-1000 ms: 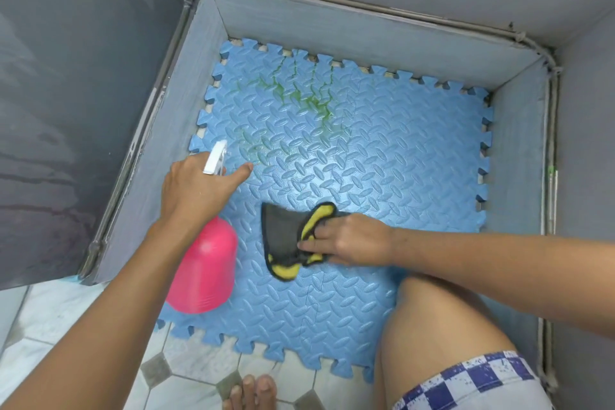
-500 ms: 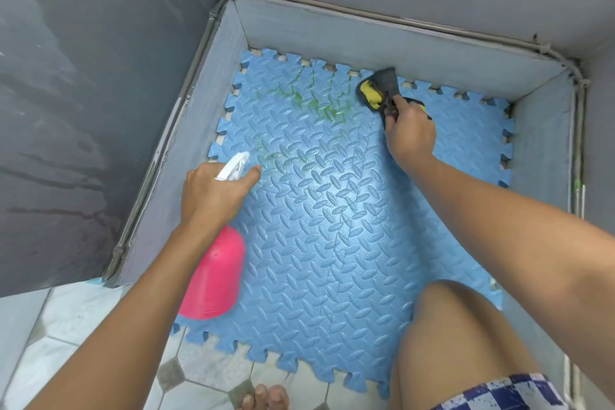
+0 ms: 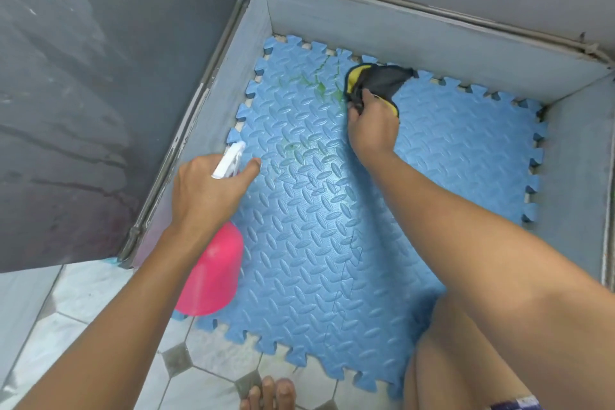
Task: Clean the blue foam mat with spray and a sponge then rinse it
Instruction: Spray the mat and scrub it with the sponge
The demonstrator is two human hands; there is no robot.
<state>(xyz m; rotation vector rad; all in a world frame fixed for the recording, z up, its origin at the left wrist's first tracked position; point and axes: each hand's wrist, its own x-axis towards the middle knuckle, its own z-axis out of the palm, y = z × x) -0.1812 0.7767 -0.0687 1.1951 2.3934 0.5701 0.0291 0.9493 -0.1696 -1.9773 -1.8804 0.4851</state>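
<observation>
A blue foam mat (image 3: 332, 226) with jigsaw edges lies on the floor of a grey walled corner. Green stains (image 3: 316, 83) streak its far left part. My left hand (image 3: 206, 190) grips a pink spray bottle (image 3: 213, 276) by its white trigger head (image 3: 229, 160), nozzle aimed over the mat's left side. My right hand (image 3: 372, 126) presses a yellow and dark grey sponge (image 3: 376, 80) onto the mat's far edge, just right of the stains.
Grey low walls (image 3: 416, 30) close the mat in at the back, left and right. White tiled floor (image 3: 93, 303) with small dark diamonds lies in front. My bare knee (image 3: 466, 359) and toes (image 3: 269, 393) are at the mat's near edge.
My right hand has carried the sponge from the mat's near middle to its far edge, then left toward the green stains. The left hand has kept the bottle in the same place.
</observation>
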